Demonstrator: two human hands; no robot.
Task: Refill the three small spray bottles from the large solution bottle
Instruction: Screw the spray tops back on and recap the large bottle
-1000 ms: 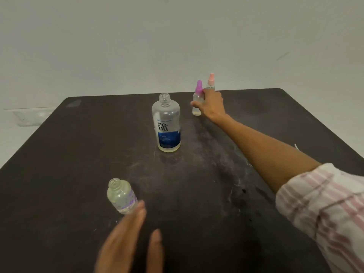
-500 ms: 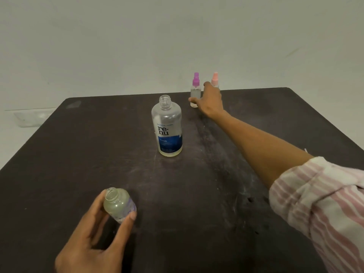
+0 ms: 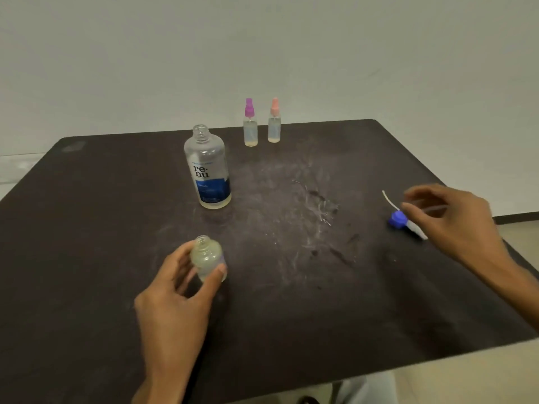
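My left hand (image 3: pixel 175 290) grips a small uncapped clear bottle (image 3: pixel 207 258) that stands on the dark table (image 3: pixel 87 228). Behind it the large solution bottle (image 3: pixel 207 170), with a blue label and no cap, stands upright. Two small spray bottles stand side by side at the table's far edge, one with a purple top (image 3: pixel 250 123) and one with a pink top (image 3: pixel 274 121). My right hand (image 3: pixel 449 217) hovers at the right with fingers apart, just beside a blue spray cap (image 3: pixel 398 219) with a white tube that lies on the table.
White scuff marks (image 3: pixel 318 211) cover the middle of the table. The table's right edge runs close under my right forearm, with pale floor beyond it. A plain wall stands behind the table.
My right hand has left the two far spray bottles and moved back right to the blue spray cap. My left hand keeps its grip on the small uncapped bottle.
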